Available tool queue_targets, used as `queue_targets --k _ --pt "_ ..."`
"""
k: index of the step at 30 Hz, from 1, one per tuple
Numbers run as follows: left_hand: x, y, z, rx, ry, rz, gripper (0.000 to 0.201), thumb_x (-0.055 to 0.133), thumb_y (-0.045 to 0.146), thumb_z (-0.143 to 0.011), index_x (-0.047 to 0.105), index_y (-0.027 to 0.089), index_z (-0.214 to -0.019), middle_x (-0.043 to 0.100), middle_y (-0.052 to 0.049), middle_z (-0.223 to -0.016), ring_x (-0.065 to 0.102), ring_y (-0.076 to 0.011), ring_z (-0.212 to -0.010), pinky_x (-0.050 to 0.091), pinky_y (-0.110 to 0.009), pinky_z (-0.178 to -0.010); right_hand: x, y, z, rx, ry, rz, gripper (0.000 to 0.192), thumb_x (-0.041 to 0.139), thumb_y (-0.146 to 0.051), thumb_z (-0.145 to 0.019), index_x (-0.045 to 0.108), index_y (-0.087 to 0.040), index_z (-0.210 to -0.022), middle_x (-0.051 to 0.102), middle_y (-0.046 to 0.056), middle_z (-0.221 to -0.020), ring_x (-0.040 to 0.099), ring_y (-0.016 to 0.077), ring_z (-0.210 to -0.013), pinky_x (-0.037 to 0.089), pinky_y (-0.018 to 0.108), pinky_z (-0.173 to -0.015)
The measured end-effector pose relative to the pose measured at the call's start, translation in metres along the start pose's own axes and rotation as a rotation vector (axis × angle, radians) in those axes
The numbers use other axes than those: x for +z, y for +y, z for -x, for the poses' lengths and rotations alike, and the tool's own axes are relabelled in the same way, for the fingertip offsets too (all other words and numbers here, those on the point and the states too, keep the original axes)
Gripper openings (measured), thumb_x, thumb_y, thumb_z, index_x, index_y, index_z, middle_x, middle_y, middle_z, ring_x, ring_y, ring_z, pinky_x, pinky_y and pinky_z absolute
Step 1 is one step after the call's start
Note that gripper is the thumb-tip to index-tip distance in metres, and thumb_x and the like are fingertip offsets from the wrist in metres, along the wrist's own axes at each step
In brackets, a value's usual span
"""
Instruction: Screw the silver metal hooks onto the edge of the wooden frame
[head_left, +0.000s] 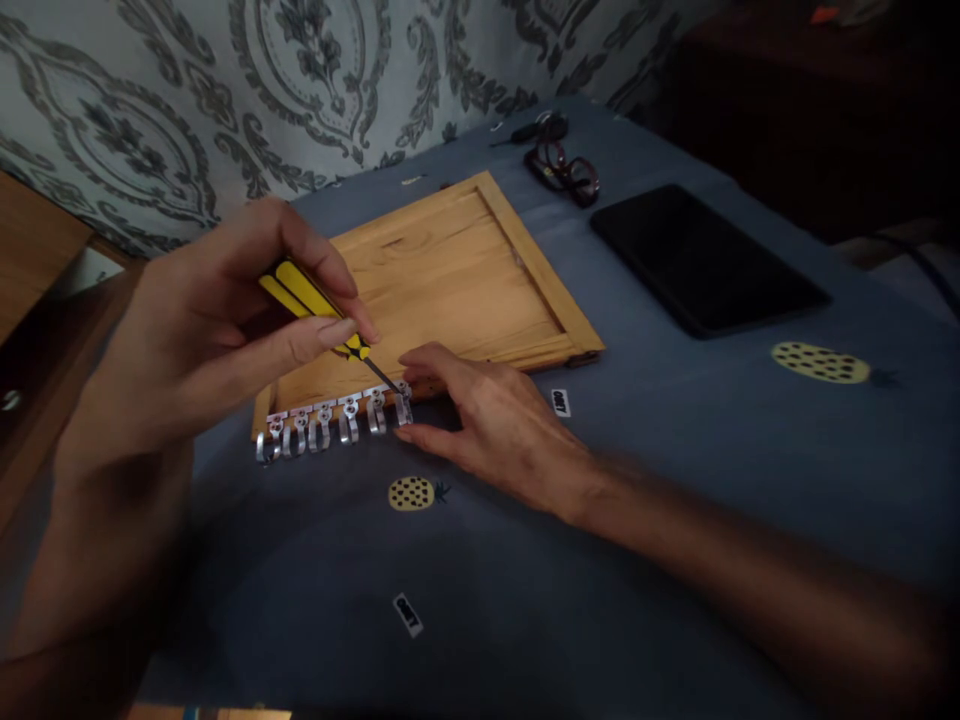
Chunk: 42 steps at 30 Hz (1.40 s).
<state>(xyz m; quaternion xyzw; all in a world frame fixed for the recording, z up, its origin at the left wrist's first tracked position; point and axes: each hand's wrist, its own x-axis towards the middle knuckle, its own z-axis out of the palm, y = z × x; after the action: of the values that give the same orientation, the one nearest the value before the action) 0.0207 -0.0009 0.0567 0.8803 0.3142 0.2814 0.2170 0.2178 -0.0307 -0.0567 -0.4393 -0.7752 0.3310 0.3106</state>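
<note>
From the head camera we see our left hand (202, 330) pinching a yellow-handled screwdriver (319, 312) between thumb and fingers, held slanted so its dark tip meets the rightmost metal hook (403, 403) in a row of hooks (330, 422) along the near edge of a wooden board (442, 285). Our right hand (487, 420) holds nothing; its fingertips press beside that hook, seemingly to steady it under the tip. The board lies flat on a blue pineapple-print cloth (675, 480), giving firm backing; a dark tablet (705, 262) and glasses (564, 172) lie well apart behind
</note>
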Motion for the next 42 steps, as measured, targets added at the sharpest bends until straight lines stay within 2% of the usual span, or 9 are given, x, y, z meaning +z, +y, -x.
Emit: queue_targets --k 3,10,15,21,29,32,35,38,42 --pt "-0.001 0.001 0.0 -0.05 0.072 -0.085 0.017 0.077 0.023 -0.08 0.066 0.023 -0.093 0.072 -0.001 -0.086 0.07 -0.0174 -0.074 0.053 -0.027 -0.054 0.0 0.0 0.0 -0.002 -0.002 -0.004 0.044 0.076 -0.029 -0.082 0.058 -0.024 -0.121 0.077 0.005 -0.11 0.074 0.023 -0.098 0.056 0.034 -0.085" --pt "0.005 0.004 0.002 -0.05 0.142 -0.161 0.026 0.085 0.035 -0.073 0.067 0.023 -0.087 0.072 0.003 -0.08 0.068 -0.0154 -0.067 0.048 -0.027 -0.051 0.001 0.001 0.001 -0.011 0.004 -0.012 0.043 0.076 -0.031 -0.082 0.058 -0.024 -0.12 0.077 0.005 -0.109 0.074 0.0231 -0.096 0.057 0.034 -0.083" --pt "0.007 0.002 0.002 -0.019 0.174 -0.171 0.025 0.085 0.03 -0.073 0.066 0.022 -0.086 0.073 0.003 -0.08 0.067 -0.0132 -0.065 0.048 -0.025 -0.052 0.0 0.001 0.001 -0.009 0.005 0.002 0.043 0.077 -0.032 -0.081 0.059 -0.024 -0.12 0.077 0.005 -0.107 0.074 0.0239 -0.096 0.057 0.035 -0.083" --pt "0.004 -0.001 0.0 -0.031 0.145 -0.147 0.023 0.082 0.033 -0.075 0.065 0.023 -0.087 0.074 0.002 -0.082 0.069 -0.0137 -0.067 0.048 -0.027 -0.049 0.001 0.001 0.0 -0.001 0.003 -0.001 0.043 0.077 -0.03 -0.081 0.059 -0.024 -0.12 0.077 0.005 -0.107 0.074 0.0238 -0.097 0.056 0.034 -0.083" --pt "0.006 0.012 0.001 -0.122 0.109 -0.17 0.02 0.076 0.033 -0.079 0.063 0.022 -0.089 0.072 -0.004 -0.085 0.066 -0.0179 -0.069 0.049 -0.031 -0.052 0.0 0.0 0.0 -0.001 0.004 -0.006 0.042 0.077 -0.03 -0.081 0.059 -0.025 -0.119 0.077 0.004 -0.107 0.074 0.0238 -0.098 0.056 0.035 -0.084" --pt "0.005 0.014 0.001 -0.136 0.073 -0.222 0.016 0.074 0.033 -0.082 0.062 0.024 -0.089 0.071 -0.003 -0.087 0.067 -0.0182 -0.074 0.049 -0.031 -0.055 0.0 0.0 0.0 -0.002 0.003 -0.003 0.04 0.077 -0.03 -0.082 0.06 -0.025 -0.118 0.077 0.004 -0.106 0.074 0.0235 -0.097 0.056 0.034 -0.083" --pt "0.001 0.01 0.003 -0.081 0.043 -0.25 0.017 0.074 0.034 -0.081 0.062 0.025 -0.09 0.07 -0.001 -0.085 0.066 -0.017 -0.071 0.047 -0.031 -0.05 0.0 0.0 0.001 0.0 -0.006 0.011 0.039 0.076 -0.031 -0.082 0.06 -0.025 -0.117 0.077 0.004 -0.106 0.073 0.0234 -0.097 0.056 0.034 -0.083" --pt "-0.002 0.005 0.006 -0.071 0.073 -0.301 0.022 0.076 0.037 -0.08 0.062 0.023 -0.091 0.071 0.0 -0.084 0.066 -0.0144 -0.067 0.045 -0.029 -0.047 -0.001 0.0 0.001 0.003 -0.013 0.025 0.039 0.076 -0.031 -0.082 0.06 -0.025 -0.118 0.077 0.004 -0.105 0.073 0.0235 -0.097 0.056 0.034 -0.083" --pt "-0.003 0.003 0.008 -0.073 0.098 -0.404 0.026 0.078 0.04 -0.08 0.061 0.022 -0.088 0.07 0.002 -0.081 0.065 -0.0134 -0.066 0.045 -0.028 -0.05 -0.001 0.0 0.001 -0.004 -0.016 0.029 0.039 0.076 -0.031 -0.083 0.06 -0.024 -0.118 0.077 0.004 -0.105 0.073 0.0235 -0.096 0.056 0.034 -0.084"
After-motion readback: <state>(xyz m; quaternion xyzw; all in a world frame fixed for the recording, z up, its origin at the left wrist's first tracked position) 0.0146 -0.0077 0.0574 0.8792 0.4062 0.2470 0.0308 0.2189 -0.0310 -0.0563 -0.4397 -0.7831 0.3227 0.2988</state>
